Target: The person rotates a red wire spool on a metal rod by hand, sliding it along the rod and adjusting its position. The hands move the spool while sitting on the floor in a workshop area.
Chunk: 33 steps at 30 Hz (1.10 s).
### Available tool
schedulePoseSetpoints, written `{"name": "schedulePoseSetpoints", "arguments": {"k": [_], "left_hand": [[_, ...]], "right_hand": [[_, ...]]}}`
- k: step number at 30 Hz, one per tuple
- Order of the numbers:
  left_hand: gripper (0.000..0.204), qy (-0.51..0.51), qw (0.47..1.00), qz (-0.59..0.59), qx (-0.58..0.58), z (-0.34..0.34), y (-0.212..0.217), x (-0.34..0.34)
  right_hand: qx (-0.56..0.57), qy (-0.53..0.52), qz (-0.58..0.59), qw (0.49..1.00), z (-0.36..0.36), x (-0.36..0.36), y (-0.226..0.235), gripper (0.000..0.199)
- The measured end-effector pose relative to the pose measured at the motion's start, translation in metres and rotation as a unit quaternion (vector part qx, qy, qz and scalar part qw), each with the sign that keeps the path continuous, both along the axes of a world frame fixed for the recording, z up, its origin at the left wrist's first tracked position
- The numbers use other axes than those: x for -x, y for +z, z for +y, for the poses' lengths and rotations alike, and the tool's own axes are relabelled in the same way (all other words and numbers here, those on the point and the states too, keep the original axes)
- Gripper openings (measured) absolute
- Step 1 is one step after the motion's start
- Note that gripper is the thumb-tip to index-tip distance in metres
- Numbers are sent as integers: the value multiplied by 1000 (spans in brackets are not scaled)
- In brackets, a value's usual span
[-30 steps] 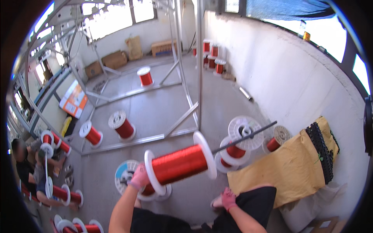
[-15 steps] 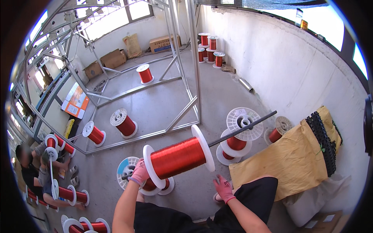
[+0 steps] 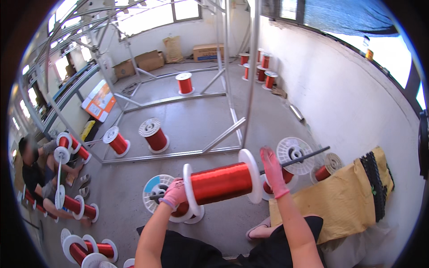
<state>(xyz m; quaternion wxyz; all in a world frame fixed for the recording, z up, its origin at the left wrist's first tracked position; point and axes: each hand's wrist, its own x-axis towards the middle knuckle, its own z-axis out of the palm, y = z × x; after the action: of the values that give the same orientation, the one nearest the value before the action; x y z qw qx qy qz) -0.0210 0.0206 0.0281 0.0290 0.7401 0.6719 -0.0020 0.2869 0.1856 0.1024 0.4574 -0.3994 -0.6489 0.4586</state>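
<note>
A large spool of shiny red wire [image 3: 221,182] with white flanges lies nearly level in front of me, threaded on a dark rod [image 3: 315,154]. My left hand [image 3: 175,193], in a pink glove, is closed around the rod just outside the left flange. By the right flange is my right hand [image 3: 273,172], also in a pink glove, raised with its fingers stretched out beside the rod. Whether it touches the rod or the flange is hard to see. Behind the rod's ends stand a spool with a blue-marked flange [image 3: 151,184] and a stack of spools topped by a wide white flange [image 3: 290,146].
A metal frame [image 3: 178,157] spans the floor ahead, with red wire spools [image 3: 155,139] inside. At left, another person [image 3: 33,172] sits among spools on a rod. A yellow woven sack [image 3: 330,210] lies at my right. Several spools [image 3: 270,80] stand by the wall.
My right hand has risen from beside my knee to the rod at the right flange. The left hand stays at the rod, and the view has shifted.
</note>
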Motion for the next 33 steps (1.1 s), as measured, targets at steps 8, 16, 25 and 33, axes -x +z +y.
{"name": "schedulePoseSetpoints", "arguments": {"k": [8,16,25,33], "left_hand": [[18,4,999,-38,-33,0,-40,23],[24,42,996,-79,25,-1,-3,3],[17,-36,997,16,-72,39,-31,-5],[27,3,999,-36,-3,0,-5,5]], "right_hand": [[62,75,-284,954,-4,46,16,47],[49,36,-295,954,-8,42,20,52],[179,-4,-536,825,-95,-167,-383,52],[119,4,-336,934,-71,-65,-170,38]]}}
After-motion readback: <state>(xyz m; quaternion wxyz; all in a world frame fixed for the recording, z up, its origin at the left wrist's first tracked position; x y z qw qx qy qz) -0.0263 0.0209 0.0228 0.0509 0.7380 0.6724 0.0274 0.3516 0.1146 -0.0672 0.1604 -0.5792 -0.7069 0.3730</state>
